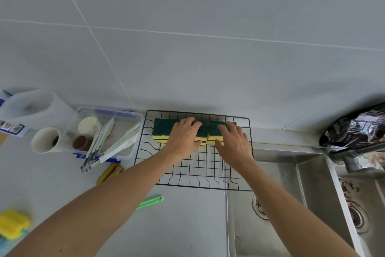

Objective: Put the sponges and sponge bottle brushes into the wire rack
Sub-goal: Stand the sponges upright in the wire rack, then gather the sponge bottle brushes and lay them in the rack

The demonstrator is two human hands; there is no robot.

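A black wire rack point(200, 167) lies on the counter against the wall, its right edge overhanging the sink. At the back of the rack, two stacks of green-topped yellow sponges sit side by side. My left hand point(185, 138) lies over the left sponge stack point(162, 129), fingers on top and thumb against its near side. My right hand point(234, 142) grips the right sponge stack point(215, 131) the same way. A green brush handle point(153, 201) rests on the counter in front of the rack, partly hidden under my left forearm. A yellow sponge piece point(110, 171) lies left of the rack.
A clear plastic box point(133, 123) with tongs point(93, 148) and small lids stands left of the rack, with a white cup point(46, 140) beside it. A yellow cloth point(12, 223) is at the lower left. The steel sink point(291, 194) and tap point(354, 154) are on the right.
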